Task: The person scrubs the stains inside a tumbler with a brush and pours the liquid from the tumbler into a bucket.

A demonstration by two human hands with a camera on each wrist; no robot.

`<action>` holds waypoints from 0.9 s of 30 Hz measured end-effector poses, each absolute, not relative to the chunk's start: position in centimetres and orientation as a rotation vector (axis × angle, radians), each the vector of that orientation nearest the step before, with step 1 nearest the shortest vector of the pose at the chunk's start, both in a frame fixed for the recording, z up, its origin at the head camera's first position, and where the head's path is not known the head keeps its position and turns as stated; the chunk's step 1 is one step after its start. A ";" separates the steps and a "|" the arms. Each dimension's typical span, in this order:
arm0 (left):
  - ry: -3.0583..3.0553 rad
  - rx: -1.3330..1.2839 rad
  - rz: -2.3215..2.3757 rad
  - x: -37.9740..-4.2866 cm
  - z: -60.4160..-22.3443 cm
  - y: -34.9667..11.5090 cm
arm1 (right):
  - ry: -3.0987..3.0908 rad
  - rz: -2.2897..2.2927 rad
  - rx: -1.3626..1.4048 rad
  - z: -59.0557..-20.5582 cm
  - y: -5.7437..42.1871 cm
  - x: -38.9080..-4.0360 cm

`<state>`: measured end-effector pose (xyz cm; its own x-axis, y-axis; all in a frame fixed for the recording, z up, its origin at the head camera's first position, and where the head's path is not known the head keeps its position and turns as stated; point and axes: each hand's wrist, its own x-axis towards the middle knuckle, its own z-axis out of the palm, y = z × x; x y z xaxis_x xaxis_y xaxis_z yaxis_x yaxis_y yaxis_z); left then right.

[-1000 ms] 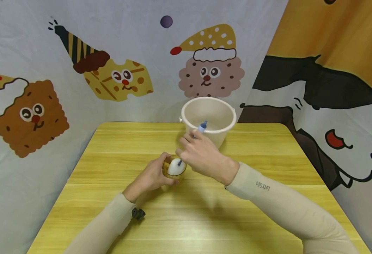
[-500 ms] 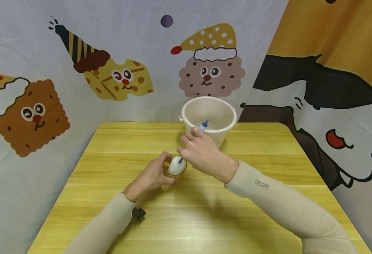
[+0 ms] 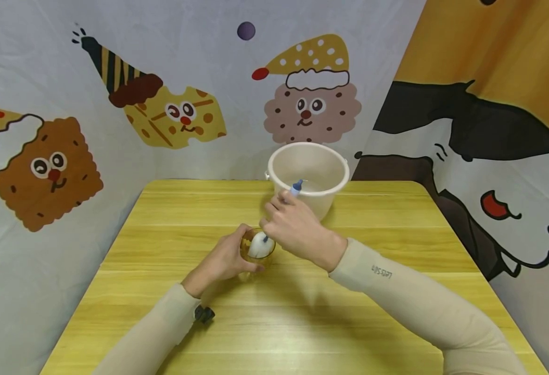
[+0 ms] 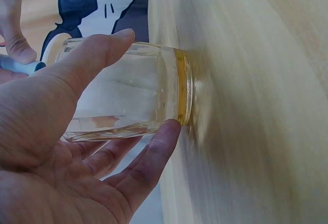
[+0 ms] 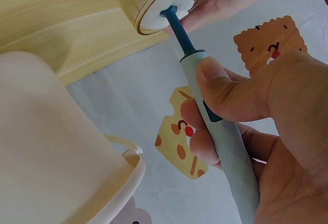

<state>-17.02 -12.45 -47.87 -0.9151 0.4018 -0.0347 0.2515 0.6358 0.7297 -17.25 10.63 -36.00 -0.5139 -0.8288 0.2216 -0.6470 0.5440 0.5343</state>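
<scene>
My left hand grips an amber-tinted clear glass around its side, with the thumb on one side and the fingers on the other. The glass stands with its base right at the wooden table. Inside it sits the white sponge head of a cup brush. My right hand holds that brush by its pale blue-grey handle, the thumb lying along the grip. A dark blue neck joins handle and sponge. The handle's dark blue end points up and away toward the bucket.
A cream bucket stands on the table just behind my right hand, near the back edge. Cloth printed with cartoon figures hangs behind the table and at both sides.
The brush in my right hand shifts and tilts slightly, its handle end swinging a little, while the sponge stays in the glass. My left hand keeps the glass in place.
</scene>
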 end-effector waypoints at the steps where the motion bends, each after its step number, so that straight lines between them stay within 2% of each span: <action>1: 2.659 0.537 1.147 -17.0 -47.9 -12.5 | -2.330 -0.546 1.197 -36.1 10.6 -17.3; 27: 2.658 0.526 1.135 -17.1 -47.8 -12.6 | -2.321 -0.619 1.206 -36.8 9.2 -16.9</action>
<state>-17.06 -12.57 -47.81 -0.9159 0.3988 -0.0462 0.2423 0.6410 0.7283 -16.88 9.22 -36.76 -0.5164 -0.8367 0.1824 -0.6348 0.5170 0.5742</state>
